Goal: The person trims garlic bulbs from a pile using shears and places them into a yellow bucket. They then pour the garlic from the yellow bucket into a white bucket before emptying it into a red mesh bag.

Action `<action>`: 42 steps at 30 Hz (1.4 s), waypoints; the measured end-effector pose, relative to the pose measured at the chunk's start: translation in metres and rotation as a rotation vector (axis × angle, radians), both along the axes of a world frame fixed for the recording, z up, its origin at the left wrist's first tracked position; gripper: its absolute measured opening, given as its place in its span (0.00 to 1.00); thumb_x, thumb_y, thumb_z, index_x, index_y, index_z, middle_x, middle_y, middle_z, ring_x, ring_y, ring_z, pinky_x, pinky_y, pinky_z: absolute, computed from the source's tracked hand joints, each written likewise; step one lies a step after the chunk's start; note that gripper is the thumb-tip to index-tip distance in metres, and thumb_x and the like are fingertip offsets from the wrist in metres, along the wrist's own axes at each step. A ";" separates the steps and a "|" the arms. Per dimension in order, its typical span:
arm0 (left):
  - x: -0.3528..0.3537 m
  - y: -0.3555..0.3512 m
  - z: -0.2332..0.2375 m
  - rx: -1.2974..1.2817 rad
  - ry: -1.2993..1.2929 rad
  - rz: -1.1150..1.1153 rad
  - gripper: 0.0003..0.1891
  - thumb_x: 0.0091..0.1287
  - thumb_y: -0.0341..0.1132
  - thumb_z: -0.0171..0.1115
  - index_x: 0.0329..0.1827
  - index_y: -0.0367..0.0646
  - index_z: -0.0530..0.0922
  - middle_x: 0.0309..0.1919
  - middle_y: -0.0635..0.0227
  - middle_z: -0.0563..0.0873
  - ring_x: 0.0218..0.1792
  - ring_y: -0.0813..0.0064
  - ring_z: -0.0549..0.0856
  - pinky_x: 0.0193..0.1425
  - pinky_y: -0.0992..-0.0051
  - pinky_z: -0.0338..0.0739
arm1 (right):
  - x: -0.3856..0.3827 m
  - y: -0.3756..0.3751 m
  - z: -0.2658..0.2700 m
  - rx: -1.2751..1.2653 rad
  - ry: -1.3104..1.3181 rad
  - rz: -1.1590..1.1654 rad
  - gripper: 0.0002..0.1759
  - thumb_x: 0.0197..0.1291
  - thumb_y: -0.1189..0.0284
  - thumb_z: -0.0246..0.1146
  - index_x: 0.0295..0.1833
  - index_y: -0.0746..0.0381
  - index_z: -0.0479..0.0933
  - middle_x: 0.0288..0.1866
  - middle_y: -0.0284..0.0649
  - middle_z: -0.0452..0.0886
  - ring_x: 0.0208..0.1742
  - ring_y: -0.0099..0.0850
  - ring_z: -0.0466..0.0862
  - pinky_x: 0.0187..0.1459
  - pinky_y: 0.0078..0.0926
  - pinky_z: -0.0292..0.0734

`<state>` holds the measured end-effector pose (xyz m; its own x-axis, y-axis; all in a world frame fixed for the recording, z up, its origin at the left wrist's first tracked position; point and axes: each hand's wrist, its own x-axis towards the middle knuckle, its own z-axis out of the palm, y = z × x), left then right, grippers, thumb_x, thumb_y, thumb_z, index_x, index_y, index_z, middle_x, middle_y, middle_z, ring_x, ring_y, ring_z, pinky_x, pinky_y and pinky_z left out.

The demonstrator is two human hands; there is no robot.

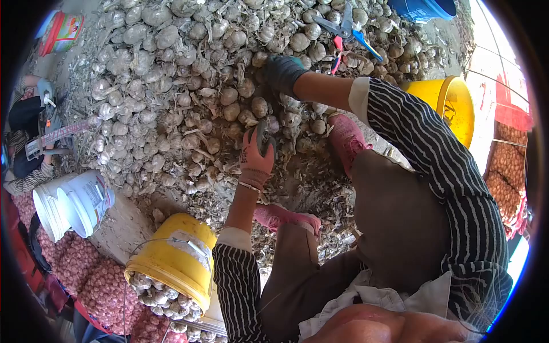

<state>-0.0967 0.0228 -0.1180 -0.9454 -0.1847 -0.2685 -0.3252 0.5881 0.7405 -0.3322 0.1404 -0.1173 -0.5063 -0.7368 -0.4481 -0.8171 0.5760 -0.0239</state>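
My left hand [255, 155], in a pink glove with dark fingertips, reaches over the heap of garlic bulbs [168, 37]. Its thumb and fingers are apart with nothing visible between them. Just beyond the fingertips lies a purplish garlic bulb [273, 123]. My right hand [283, 73], in a dark grey-green glove, is farther out on the heap. Its fingers are bent together and mostly turned away, beside a garlic bulb [259, 59]; whatever is under the palm is hidden. Red-and-blue-handled pruning shears [345, 34] lie spread on the bulbs beyond my right hand.
A tipped yellow bucket [186, 243] with garlic stands lower left, near white buckets [86, 203] and filled mesh bags [108, 288]. Another yellow bucket [457, 108] is at right, a blue bucket [423, 8] at the top. Another person's gloved hand [46, 91] shows at far left.
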 end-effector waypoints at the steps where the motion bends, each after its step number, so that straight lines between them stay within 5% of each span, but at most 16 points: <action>1: -0.004 -0.002 0.002 0.003 0.007 0.005 0.25 0.64 0.37 0.61 0.64 0.40 0.70 0.64 0.48 0.70 0.63 0.49 0.71 0.65 0.58 0.70 | 0.002 0.011 0.013 -0.043 0.038 -0.046 0.17 0.56 0.71 0.60 0.52 0.56 0.79 0.47 0.44 0.82 0.43 0.41 0.85 0.34 0.40 0.81; 9: 0.005 -0.037 -0.081 0.660 -0.360 0.482 0.19 0.67 0.38 0.59 0.60 0.41 0.75 0.51 0.64 0.82 0.43 0.70 0.84 0.43 0.74 0.80 | 0.000 0.025 0.023 -0.037 -0.058 -0.066 0.18 0.55 0.73 0.61 0.54 0.55 0.78 0.60 0.45 0.76 0.50 0.43 0.84 0.38 0.42 0.82; 13: -0.003 -0.025 -0.043 0.517 0.044 0.145 0.16 0.69 0.38 0.57 0.57 0.44 0.77 0.47 0.70 0.82 0.42 0.72 0.83 0.39 0.72 0.80 | -0.015 0.031 0.025 -0.186 -0.182 -0.144 0.26 0.55 0.70 0.63 0.62 0.51 0.73 0.60 0.45 0.76 0.52 0.45 0.82 0.47 0.42 0.79; 15: -0.025 -0.011 0.011 1.512 -0.256 0.850 0.14 0.69 0.35 0.56 0.57 0.46 0.77 0.45 0.71 0.81 0.41 0.72 0.83 0.39 0.73 0.81 | -0.010 0.032 0.030 -0.376 -0.238 -0.156 0.28 0.55 0.69 0.64 0.64 0.51 0.71 0.59 0.46 0.77 0.52 0.46 0.82 0.50 0.42 0.78; 18: -0.026 -0.011 0.007 1.600 -0.279 0.896 0.14 0.70 0.34 0.54 0.57 0.45 0.75 0.46 0.69 0.80 0.43 0.72 0.82 0.45 0.74 0.81 | 0.001 0.018 0.023 -0.510 -0.269 -0.103 0.26 0.57 0.67 0.64 0.62 0.53 0.72 0.56 0.47 0.78 0.50 0.49 0.82 0.50 0.44 0.78; 21: -0.022 -0.006 -0.013 1.524 -0.095 0.667 0.14 0.70 0.35 0.53 0.56 0.44 0.75 0.45 0.68 0.80 0.46 0.73 0.81 0.52 0.73 0.80 | 0.012 -0.009 0.043 -0.112 -0.254 -0.204 0.21 0.61 0.67 0.57 0.62 0.51 0.71 0.57 0.48 0.77 0.48 0.50 0.83 0.43 0.43 0.80; 22: -0.023 -0.003 -0.007 1.511 -0.102 0.663 0.14 0.70 0.35 0.53 0.56 0.44 0.75 0.45 0.68 0.80 0.46 0.73 0.81 0.52 0.73 0.80 | 0.013 -0.013 0.023 -0.209 -0.202 -0.194 0.20 0.62 0.67 0.56 0.60 0.53 0.72 0.53 0.47 0.79 0.46 0.50 0.84 0.40 0.44 0.80; 24: -0.028 0.003 -0.001 0.806 0.179 0.190 0.13 0.70 0.36 0.53 0.54 0.42 0.75 0.44 0.68 0.80 0.48 0.74 0.80 0.54 0.72 0.79 | 0.006 -0.014 0.010 -0.159 -0.220 -0.203 0.20 0.61 0.64 0.58 0.59 0.54 0.73 0.50 0.46 0.81 0.45 0.48 0.84 0.40 0.44 0.80; 28: -0.029 0.008 0.000 0.738 0.168 0.375 0.13 0.70 0.36 0.54 0.53 0.39 0.75 0.44 0.67 0.81 0.48 0.73 0.80 0.56 0.70 0.79 | 0.004 0.002 0.026 -0.220 -0.276 -0.112 0.21 0.59 0.61 0.62 0.57 0.55 0.75 0.45 0.46 0.84 0.43 0.48 0.84 0.40 0.43 0.80; 30: -0.037 0.010 0.037 1.721 -0.154 0.933 0.14 0.70 0.37 0.55 0.53 0.38 0.75 0.43 0.65 0.81 0.48 0.72 0.80 0.57 0.70 0.78 | 0.016 0.017 0.032 -0.360 -0.349 -0.261 0.21 0.58 0.61 0.63 0.57 0.55 0.74 0.45 0.46 0.83 0.43 0.48 0.84 0.40 0.42 0.80; 31: -0.039 0.015 0.047 1.721 -0.151 0.927 0.14 0.70 0.37 0.55 0.53 0.38 0.75 0.43 0.65 0.81 0.48 0.72 0.80 0.57 0.70 0.78 | 0.028 0.027 0.037 -0.495 -0.427 -0.423 0.22 0.58 0.61 0.63 0.58 0.54 0.74 0.46 0.46 0.83 0.42 0.48 0.83 0.41 0.40 0.79; 33: -0.042 0.031 0.066 0.238 0.192 0.189 0.22 0.70 0.50 0.52 0.54 0.39 0.75 0.45 0.64 0.81 0.48 0.68 0.81 0.60 0.66 0.75 | 0.067 0.041 0.053 -0.664 -0.417 -0.395 0.23 0.59 0.59 0.63 0.59 0.53 0.73 0.45 0.44 0.83 0.43 0.47 0.84 0.42 0.39 0.79; 34: -0.045 0.037 0.073 0.230 0.210 0.185 0.22 0.70 0.50 0.52 0.54 0.39 0.75 0.45 0.64 0.81 0.48 0.68 0.81 0.60 0.66 0.75 | 0.090 0.044 0.063 -0.734 -0.503 -0.335 0.26 0.56 0.61 0.67 0.61 0.53 0.73 0.47 0.43 0.83 0.44 0.45 0.83 0.46 0.39 0.79; 36: -0.051 0.045 0.091 1.689 -0.038 0.667 0.31 0.68 0.61 0.46 0.58 0.41 0.74 0.47 0.62 0.82 0.48 0.65 0.80 0.61 0.63 0.72 | 0.101 0.051 0.088 -0.825 -0.574 -0.260 0.29 0.54 0.64 0.70 0.62 0.54 0.73 0.50 0.42 0.83 0.46 0.43 0.83 0.49 0.39 0.78; 39: -0.051 0.069 0.144 1.863 -0.063 0.487 0.35 0.68 0.66 0.39 0.62 0.45 0.72 0.51 0.62 0.80 0.51 0.63 0.79 0.62 0.61 0.69 | 0.091 0.085 0.133 -0.888 -0.798 -0.298 0.26 0.57 0.69 0.68 0.62 0.56 0.72 0.50 0.39 0.82 0.47 0.35 0.83 0.48 0.34 0.79; 42: -0.064 0.120 0.223 1.823 -0.096 0.490 0.32 0.70 0.62 0.40 0.64 0.47 0.70 0.54 0.62 0.78 0.51 0.64 0.78 0.63 0.60 0.68 | 0.074 0.153 0.180 -1.034 -1.306 -0.706 0.24 0.61 0.75 0.64 0.63 0.59 0.71 0.50 0.37 0.80 0.46 0.27 0.82 0.45 0.25 0.79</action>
